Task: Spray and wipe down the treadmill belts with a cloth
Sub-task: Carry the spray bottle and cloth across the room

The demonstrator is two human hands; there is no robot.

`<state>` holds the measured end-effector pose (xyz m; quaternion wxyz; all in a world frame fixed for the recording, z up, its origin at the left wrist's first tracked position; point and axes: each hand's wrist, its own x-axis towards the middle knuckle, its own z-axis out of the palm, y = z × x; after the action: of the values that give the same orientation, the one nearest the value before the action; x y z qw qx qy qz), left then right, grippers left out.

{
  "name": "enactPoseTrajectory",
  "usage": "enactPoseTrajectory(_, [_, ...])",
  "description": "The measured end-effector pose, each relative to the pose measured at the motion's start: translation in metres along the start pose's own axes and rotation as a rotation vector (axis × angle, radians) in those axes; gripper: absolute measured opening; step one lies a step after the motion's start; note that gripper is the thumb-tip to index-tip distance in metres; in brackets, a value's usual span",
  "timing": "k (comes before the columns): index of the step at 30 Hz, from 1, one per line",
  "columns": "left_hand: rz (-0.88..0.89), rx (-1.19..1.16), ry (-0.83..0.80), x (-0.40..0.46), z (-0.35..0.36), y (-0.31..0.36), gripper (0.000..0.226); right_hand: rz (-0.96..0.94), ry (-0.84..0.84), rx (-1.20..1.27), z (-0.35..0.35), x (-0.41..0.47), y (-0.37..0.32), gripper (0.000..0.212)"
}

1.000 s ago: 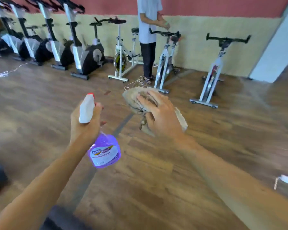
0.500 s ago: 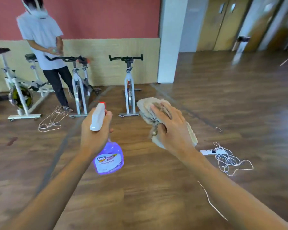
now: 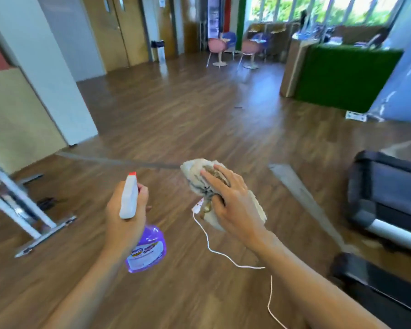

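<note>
The left hand (image 3: 124, 217) grips the spray bottle (image 3: 142, 243), the right hand (image 3: 233, 205) clutches the bunched cloth (image 3: 197, 174); the treadmill (image 3: 389, 198) lies at the floor's right edge, so approach squarely before spraying its belt evenly.

Floor (image 3: 199, 110): dark wood planks, w/ white cord (image 3: 209, 243) lying loose. Rear: wooden double doors (image 3: 115, 29), two pink chairs (image 3: 233, 47), barred windows (image 3: 318, 8), bright daylight. Right: green turf-faced partition (image 3: 342, 77). Left: white pillar (image 3: 33, 55).
</note>
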<state>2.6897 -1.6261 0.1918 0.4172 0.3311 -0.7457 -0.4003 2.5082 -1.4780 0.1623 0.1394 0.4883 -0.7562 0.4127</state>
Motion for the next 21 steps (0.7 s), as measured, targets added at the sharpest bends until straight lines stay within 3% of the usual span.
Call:
enactPoseTrajectory(7, [0.064, -0.067, -0.269, 0.127, 0.160, 0.002, 0.021, 0.213, 0.062, -0.201, -0.028, 0.059, 0.158, 0.070])
enactPoseTrajectory(13, [0.046, -0.191, -0.370, 0.253, 0.329, 0.019, 0.021, 0.499, 0.050, -0.200, -0.047, 0.140, 0.312, 0.066])
enactPoseTrajectory(21, [0.165, -0.268, -0.546, 0.366, 0.516, 0.066, 0.014, 0.620, 0.119, -0.302, -0.105, 0.236, 0.435, 0.068])
